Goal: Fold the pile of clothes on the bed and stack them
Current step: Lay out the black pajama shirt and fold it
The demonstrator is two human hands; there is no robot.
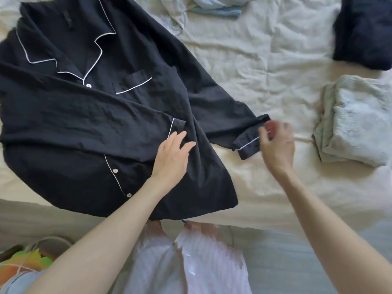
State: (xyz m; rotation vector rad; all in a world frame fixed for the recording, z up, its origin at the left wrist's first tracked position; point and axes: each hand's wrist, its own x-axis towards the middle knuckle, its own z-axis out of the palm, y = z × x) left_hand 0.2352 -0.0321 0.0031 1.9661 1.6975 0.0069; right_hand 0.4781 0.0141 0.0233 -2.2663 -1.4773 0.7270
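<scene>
Two bare hands work over a dark piped pyjama shirt [89,115] spread front-up on the pale bed [265,66], filling the view from nine to twelve o'clock. The left hand [171,158] lies flat on the shirt, fingers straight, beside the sleeve folded across the front, while the blurred right hand [277,143] at three o'clock pinches the other sleeve's cuff [250,143]. Folded clothes lie toward two and three o'clock: a navy piece [364,32] and a pale stack [356,122]

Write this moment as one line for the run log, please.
step: folding shirt | left hand: flat on shirt | right hand: at sleeve cuff, blurred | folded clothes: to the right
</scene>
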